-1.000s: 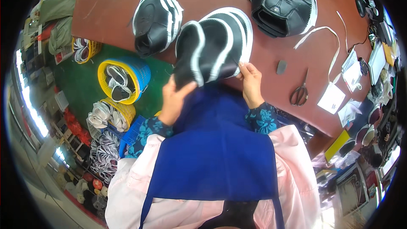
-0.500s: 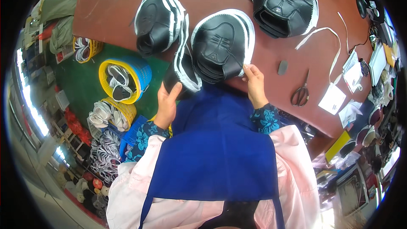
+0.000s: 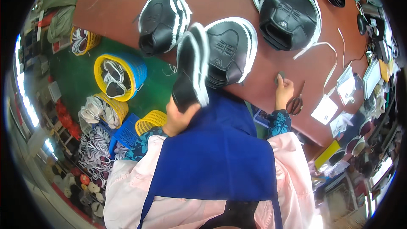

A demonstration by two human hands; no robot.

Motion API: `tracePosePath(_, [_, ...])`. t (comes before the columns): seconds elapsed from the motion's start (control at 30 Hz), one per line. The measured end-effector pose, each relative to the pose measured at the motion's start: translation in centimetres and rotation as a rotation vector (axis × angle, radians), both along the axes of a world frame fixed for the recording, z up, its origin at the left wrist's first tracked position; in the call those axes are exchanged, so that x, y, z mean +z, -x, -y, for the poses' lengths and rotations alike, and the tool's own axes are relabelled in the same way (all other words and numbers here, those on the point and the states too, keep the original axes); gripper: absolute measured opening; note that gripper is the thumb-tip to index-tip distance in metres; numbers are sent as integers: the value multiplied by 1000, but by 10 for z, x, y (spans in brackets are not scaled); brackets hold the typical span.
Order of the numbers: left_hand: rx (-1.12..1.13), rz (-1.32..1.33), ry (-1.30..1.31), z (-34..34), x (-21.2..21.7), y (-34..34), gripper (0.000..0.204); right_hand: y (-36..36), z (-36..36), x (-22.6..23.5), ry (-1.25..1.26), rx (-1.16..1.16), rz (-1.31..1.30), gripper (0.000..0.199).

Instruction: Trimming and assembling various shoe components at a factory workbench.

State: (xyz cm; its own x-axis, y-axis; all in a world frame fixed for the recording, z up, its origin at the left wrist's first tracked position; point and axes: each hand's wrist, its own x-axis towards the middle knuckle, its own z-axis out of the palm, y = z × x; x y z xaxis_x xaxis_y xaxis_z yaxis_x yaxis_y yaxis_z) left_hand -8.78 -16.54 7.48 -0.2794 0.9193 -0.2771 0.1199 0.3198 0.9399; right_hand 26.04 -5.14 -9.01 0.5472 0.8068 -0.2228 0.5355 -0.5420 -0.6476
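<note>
Two hands busy at red table (image 3: 237, 97), beside black shoe upper (image 3: 231, 51).
Left hand (image 3: 178, 116) gripping black-and-white piece (image 3: 191, 70) left of upper; right hand (image 3: 284, 91), right of upper, fingertips pinching small grey chip (image 3: 280, 76).

My left hand (image 3: 180, 116) is raised at the left side of my chest, palm turned up and fingers closed around what it grips, with the forearm in a dark flowered sleeve bent up from the lower left. My right hand (image 3: 284, 91) is stretched further forward and well apart from the left, fingers pointing away from me and pinched at the tips. Its wrist is straight, and the same flowered cuff shows just behind it.
</note>
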Motion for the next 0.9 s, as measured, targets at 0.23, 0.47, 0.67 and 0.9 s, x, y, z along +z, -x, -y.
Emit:
tracePosePath(0.23, [-302, -881, -170, -22, 13, 61, 51, 54, -22, 35, -41, 334, -182, 22])
tracePosePath(0.47, [-51, -1188, -35, -119, -33, 106, 45, 184, -86, 51, -88, 797, -377, 20])
tracePosePath(0.67, [-422, -728, -216, -100, -67, 22, 52, 249, -112, 39, -67, 1209, -195, 25])
tracePosePath(0.9, [-451, -758, -79, -89, -115, 7, 53, 255, -128, 23, 20, 1326, 44, 26])
